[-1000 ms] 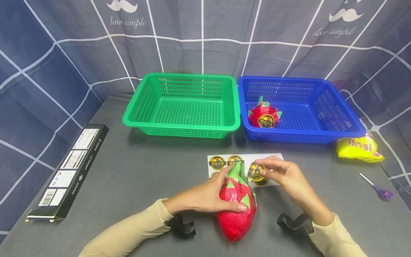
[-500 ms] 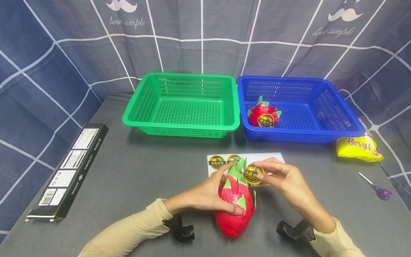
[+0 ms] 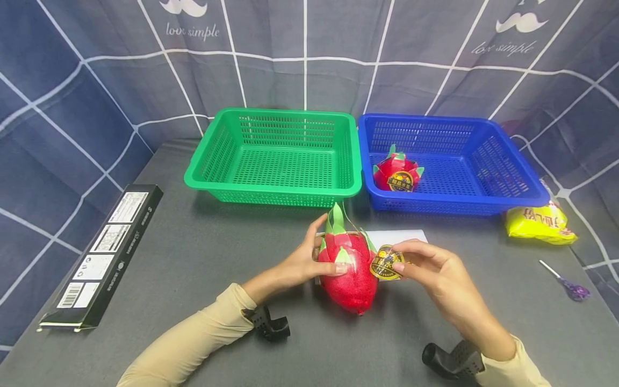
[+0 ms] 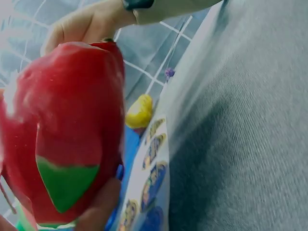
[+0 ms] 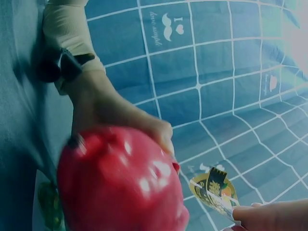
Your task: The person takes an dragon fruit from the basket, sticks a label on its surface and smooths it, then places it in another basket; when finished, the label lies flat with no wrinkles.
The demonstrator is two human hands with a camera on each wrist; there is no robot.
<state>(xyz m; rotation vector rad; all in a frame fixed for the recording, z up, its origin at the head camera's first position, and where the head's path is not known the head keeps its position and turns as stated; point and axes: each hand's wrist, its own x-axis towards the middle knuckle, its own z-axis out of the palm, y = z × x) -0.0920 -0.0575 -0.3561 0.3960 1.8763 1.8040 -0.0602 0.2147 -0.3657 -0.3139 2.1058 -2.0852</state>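
Observation:
A red dragon fruit with green-tipped scales is held in my left hand, the thumb lying across its upper side. The left wrist view shows the fruit raised off the table. Between thumb and fingers, my right hand pinches a round black-and-gold sticker close by the fruit's right side; whether the two touch, I cannot tell. Partly hidden behind the fruit lies a white sticker sheet. Several round stickers on this sheet appear in the left wrist view.
At the back stand a green basket and a blue basket. Inside the blue one sits another dragon fruit bearing a sticker. A long black box lies left; a yellow packet and purple lollipop lie right.
My left hand has moved the dragon fruit up the view, away from the front edge, and turned it somewhat. The right hand keeps its pinch on the sticker and has shifted only slightly.

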